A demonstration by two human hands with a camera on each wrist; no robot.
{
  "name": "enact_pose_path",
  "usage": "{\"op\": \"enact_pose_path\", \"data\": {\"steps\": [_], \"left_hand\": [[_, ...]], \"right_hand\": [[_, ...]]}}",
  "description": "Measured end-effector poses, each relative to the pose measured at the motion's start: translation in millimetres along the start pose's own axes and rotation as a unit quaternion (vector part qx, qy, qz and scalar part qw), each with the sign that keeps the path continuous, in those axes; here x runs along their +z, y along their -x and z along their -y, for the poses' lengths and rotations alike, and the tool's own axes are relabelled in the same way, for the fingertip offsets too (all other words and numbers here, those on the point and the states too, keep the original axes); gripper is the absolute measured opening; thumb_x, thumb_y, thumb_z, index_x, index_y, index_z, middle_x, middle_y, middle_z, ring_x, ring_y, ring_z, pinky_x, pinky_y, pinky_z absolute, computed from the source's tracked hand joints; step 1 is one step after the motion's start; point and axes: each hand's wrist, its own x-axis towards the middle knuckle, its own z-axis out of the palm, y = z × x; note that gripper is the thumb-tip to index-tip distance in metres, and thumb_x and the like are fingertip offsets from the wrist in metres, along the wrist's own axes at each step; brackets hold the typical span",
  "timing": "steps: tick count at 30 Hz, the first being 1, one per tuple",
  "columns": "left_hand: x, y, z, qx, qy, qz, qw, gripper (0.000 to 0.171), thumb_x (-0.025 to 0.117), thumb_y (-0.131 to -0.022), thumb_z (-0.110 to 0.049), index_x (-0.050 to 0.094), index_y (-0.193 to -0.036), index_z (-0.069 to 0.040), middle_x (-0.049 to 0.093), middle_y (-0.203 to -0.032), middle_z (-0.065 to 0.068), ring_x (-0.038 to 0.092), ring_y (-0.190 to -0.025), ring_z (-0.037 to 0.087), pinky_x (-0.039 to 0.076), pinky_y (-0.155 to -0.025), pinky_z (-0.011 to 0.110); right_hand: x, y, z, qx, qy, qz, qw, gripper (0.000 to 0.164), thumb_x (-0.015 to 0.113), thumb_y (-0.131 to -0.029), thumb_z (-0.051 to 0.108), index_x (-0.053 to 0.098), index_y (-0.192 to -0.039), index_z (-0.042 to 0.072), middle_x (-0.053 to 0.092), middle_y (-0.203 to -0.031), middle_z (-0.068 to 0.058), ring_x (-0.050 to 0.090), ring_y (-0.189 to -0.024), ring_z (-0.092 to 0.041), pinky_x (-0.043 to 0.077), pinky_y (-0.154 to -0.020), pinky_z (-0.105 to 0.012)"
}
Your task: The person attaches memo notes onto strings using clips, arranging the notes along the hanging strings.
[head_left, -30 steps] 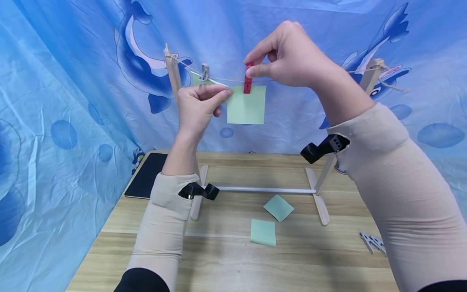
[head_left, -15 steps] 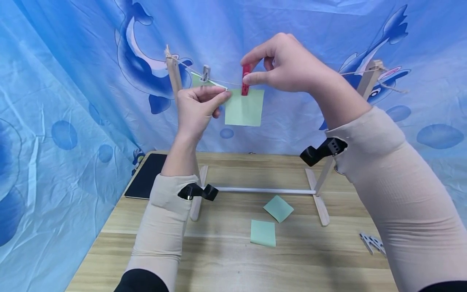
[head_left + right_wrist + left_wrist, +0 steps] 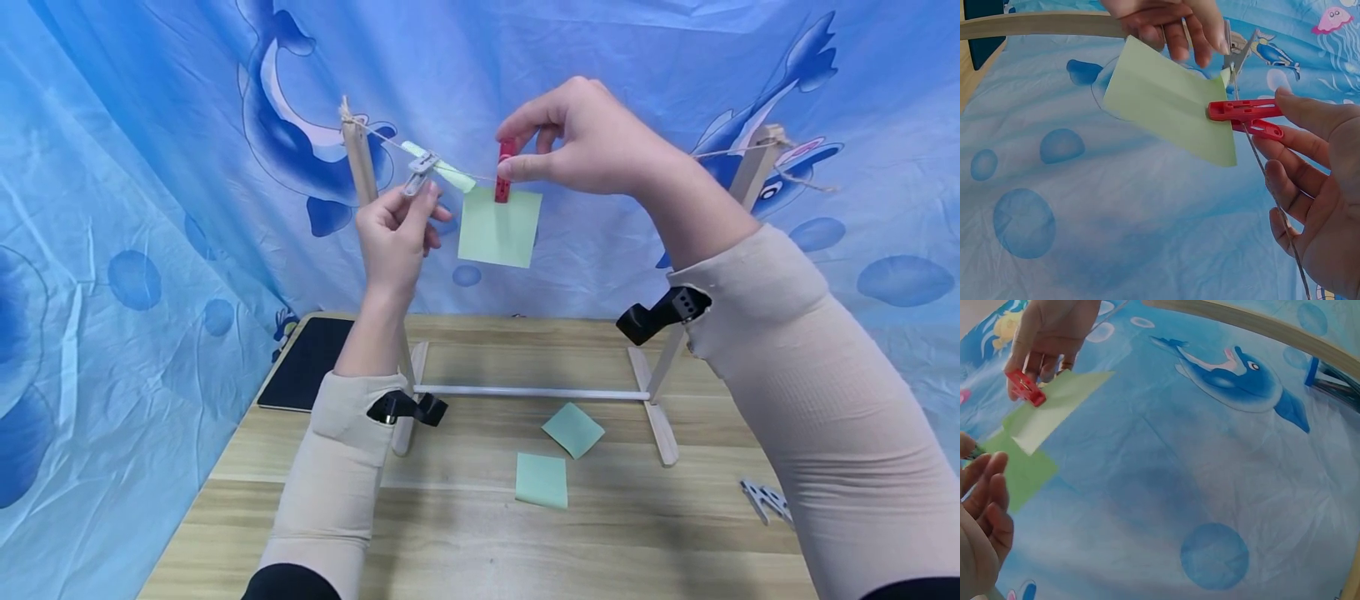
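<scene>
My right hand (image 3: 577, 137) pinches a red clothespin (image 3: 504, 171) between thumb and fingers. The clothespin grips the top edge of a light green paper square (image 3: 498, 229); in the right wrist view, the red clothespin (image 3: 1241, 110) also sits over the string (image 3: 1260, 164). To the left, a grey clothespin (image 3: 422, 171) on the same string clips another green paper (image 3: 455, 177). That clothespin is tilted, its lower end between the thumb and fingers of my left hand (image 3: 396, 237). The left wrist view has this second green paper (image 3: 1025, 478) hanging behind the left fingers.
Wooden posts (image 3: 360, 162) hold up the string, and a white rod (image 3: 532, 392) joins their feet. Two green paper squares (image 3: 542, 481) lie on the wooden table (image 3: 450, 542). Grey clothespins (image 3: 767, 502) are by the right forearm; a black tablet-like slab (image 3: 303, 367) lies back left.
My left hand has moved from the paper's corner to the grey clothespin, which is now tilted along with its paper. The right hand and red clothespin have come slightly down and left.
</scene>
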Motion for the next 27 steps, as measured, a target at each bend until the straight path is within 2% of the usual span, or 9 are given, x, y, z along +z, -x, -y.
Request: {"op": "enact_pose_path", "data": {"steps": [3,7,13,18,20,23,27], "left_hand": [[-4.3,4.9,6.1,0.032,0.004,-0.020,0.9993,0.020,0.065,-0.099,-0.016,0.075,-0.088,-0.002,0.068,-0.065,-0.002,0.051,-0.045,0.010,0.042,-0.044,0.020],[-8.6,8.6,12.1,0.057,0.001,-0.023,0.9981,0.020,0.065,-0.098,-0.014,0.074,-0.087,-0.001,0.068,-0.065,-0.004,0.052,-0.045,0.010,0.040,-0.042,0.020],[-8.5,10.1,12.8,0.100,0.024,0.013,0.9947,0.024,0.061,-0.097,-0.014,0.072,-0.089,0.005,0.069,-0.067,-0.004,0.054,-0.046,0.010,0.042,-0.042,0.020],[-3.9,5.5,1.7,0.165,0.032,0.066,0.9836,0.027,0.058,-0.093,-0.009,0.071,-0.106,0.010,0.072,-0.076,-0.002,0.057,-0.049,0.011,0.045,-0.044,0.022],[-2.9,1.7,-3.8,0.179,0.022,0.086,0.9799,0.029,0.058,-0.094,-0.006,0.068,-0.116,0.010,0.073,-0.081,-0.001,0.059,-0.051,0.012,0.047,-0.046,0.022],[-3.2,-3.3,-10.5,0.183,-0.014,0.101,0.9778,0.031,0.061,-0.095,-0.002,0.066,-0.124,0.008,0.074,-0.084,0.002,0.060,-0.053,0.013,0.051,-0.050,0.023],[-4.9,-5.8,-13.8,0.185,-0.077,0.077,0.9768,0.028,0.067,-0.095,-0.003,0.069,-0.122,0.003,0.074,-0.083,0.006,0.059,-0.053,0.013,0.053,-0.051,0.024]], "right_hand": [[1,-1,-1,-0.001,-0.003,-0.002,1.000,0.035,0.072,-0.095,0.034,0.073,-0.124,0.013,0.072,-0.109,0.002,0.058,-0.080,-0.012,0.043,-0.060,-0.027],[2,-1,-2,0.004,-0.005,-0.001,1.000,0.035,0.072,-0.095,0.034,0.073,-0.124,0.013,0.071,-0.111,0.002,0.060,-0.083,-0.010,0.045,-0.063,-0.028],[2,2,-4,0.012,-0.009,-0.002,1.000,0.037,0.071,-0.095,0.035,0.072,-0.125,0.013,0.071,-0.112,0.001,0.061,-0.086,-0.010,0.047,-0.066,-0.028],[2,3,-7,0.004,-0.005,-0.008,1.000,0.035,0.071,-0.096,0.034,0.073,-0.125,0.013,0.072,-0.111,0.002,0.060,-0.084,-0.009,0.045,-0.063,-0.027],[2,3,-8,0.000,-0.003,-0.011,1.000,0.035,0.071,-0.096,0.033,0.073,-0.124,0.013,0.072,-0.111,0.002,0.060,-0.084,-0.009,0.045,-0.061,-0.027],[2,3,-8,-0.006,0.001,-0.015,1.000,0.034,0.071,-0.096,0.033,0.073,-0.124,0.013,0.072,-0.111,0.002,0.060,-0.085,-0.008,0.047,-0.062,-0.026],[3,1,-7,-0.013,0.001,-0.017,1.000,0.034,0.072,-0.096,0.032,0.073,-0.123,0.012,0.072,-0.109,0.002,0.060,-0.084,-0.008,0.047,-0.063,-0.026]]}}
